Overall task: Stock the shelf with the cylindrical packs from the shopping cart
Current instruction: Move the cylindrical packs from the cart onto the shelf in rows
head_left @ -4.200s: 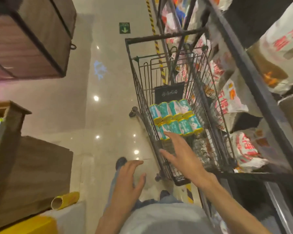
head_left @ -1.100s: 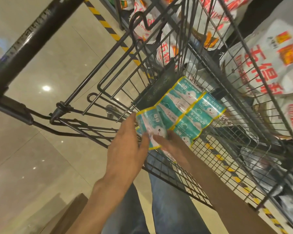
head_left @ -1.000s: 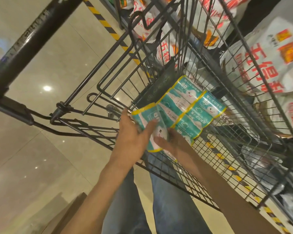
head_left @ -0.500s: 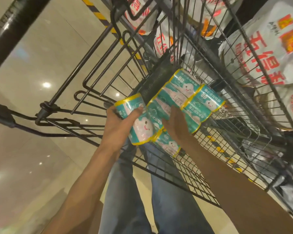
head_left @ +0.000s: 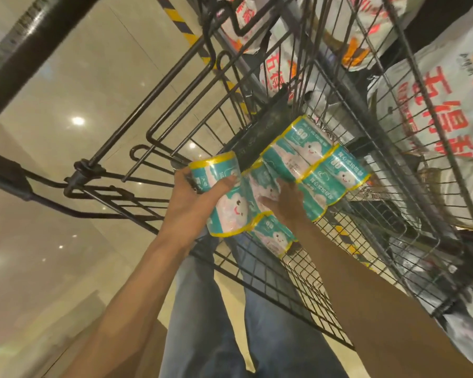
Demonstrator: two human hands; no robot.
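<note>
In the head view, the left hand (head_left: 194,203) is wrapped around one teal pack (head_left: 224,197), lifted at the near left of the wire cart (head_left: 257,271). The right hand (head_left: 287,200) rests with straight fingers on the other packs (head_left: 311,162) lying inside the cart, with white bags (head_left: 442,105) beyond on the right.

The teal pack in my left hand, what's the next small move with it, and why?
Probably lift it up and out over the cart's rim. Your left hand already grips that teal pack, raised off the row, while your right hand rests on the other packs lying in the shopping cart, steadying them.
</note>
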